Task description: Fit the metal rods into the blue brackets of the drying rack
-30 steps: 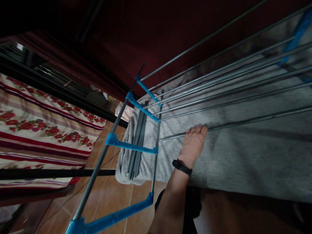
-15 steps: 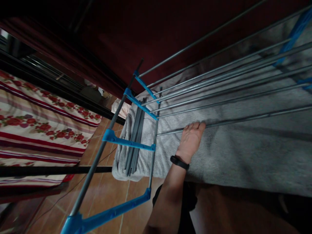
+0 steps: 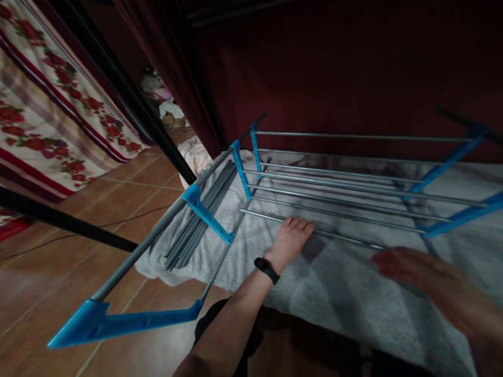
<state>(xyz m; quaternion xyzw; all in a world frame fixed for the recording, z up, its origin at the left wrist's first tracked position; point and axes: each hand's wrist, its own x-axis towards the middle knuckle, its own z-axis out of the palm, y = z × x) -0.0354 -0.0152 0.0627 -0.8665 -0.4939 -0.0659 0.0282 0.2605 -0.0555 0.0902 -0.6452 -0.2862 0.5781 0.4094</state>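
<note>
Over the grey blanket (image 3: 338, 285), the left hand (image 3: 293, 238) grasps a metal rod (image 3: 341, 236), fingers curled over it; the right hand (image 3: 412, 267), blurred, is at the rod's right portion, and its grip cannot be told; the rod's left end is beside the drying rack (image 3: 241, 170); a bundle of rods (image 3: 190, 235) lies on the blanket, left of the left hand.

A maroon curtain (image 3: 334, 68) hangs beyond the left hand's fingers (image 3: 302, 225), with a grey blanket (image 3: 353, 285) spread beneath them. Well to their left, a black post (image 3: 133, 99) slants before a striped, rose-patterned cloth (image 3: 43, 94); brown floor tiles (image 3: 113, 201), crossed by a thin cable (image 3: 133, 217), stretch toward a jumbled heap (image 3: 171, 110) farther back.
</note>
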